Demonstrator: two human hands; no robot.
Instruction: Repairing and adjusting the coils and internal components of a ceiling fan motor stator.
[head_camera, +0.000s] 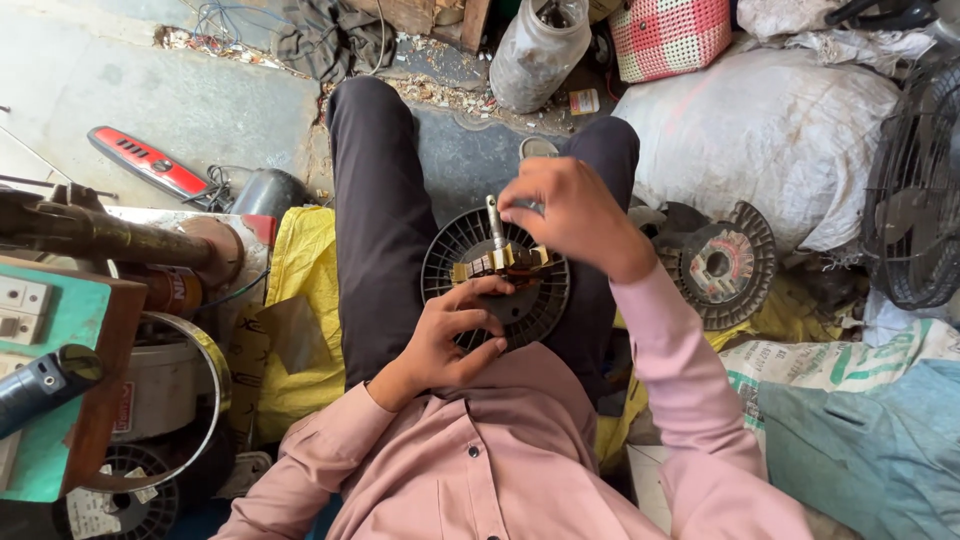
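The round black ribbed plastic spool (497, 278) carrying the brass-and-steel armature (497, 255) rests on your lap; steady it with your left hand (447, 338), right hand (567, 213) fingertips pinching lightly near the shaft.

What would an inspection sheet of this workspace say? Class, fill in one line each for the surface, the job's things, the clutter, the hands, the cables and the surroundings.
Surface: the person's lap, in dark trousers; grey floor beyond.
Job's things: a round black ribbed spool on the lap, with a small motor core and its metal shaft on top.
Clutter: a second spool, yellow sack, white sack, red-handled tool.
Hands: left hand steadies the spool and core; right hand pinches at the shaft top.
Cables: tangled wires on the floor.
Surroundings: fan guard, checked basket, plastic jar.
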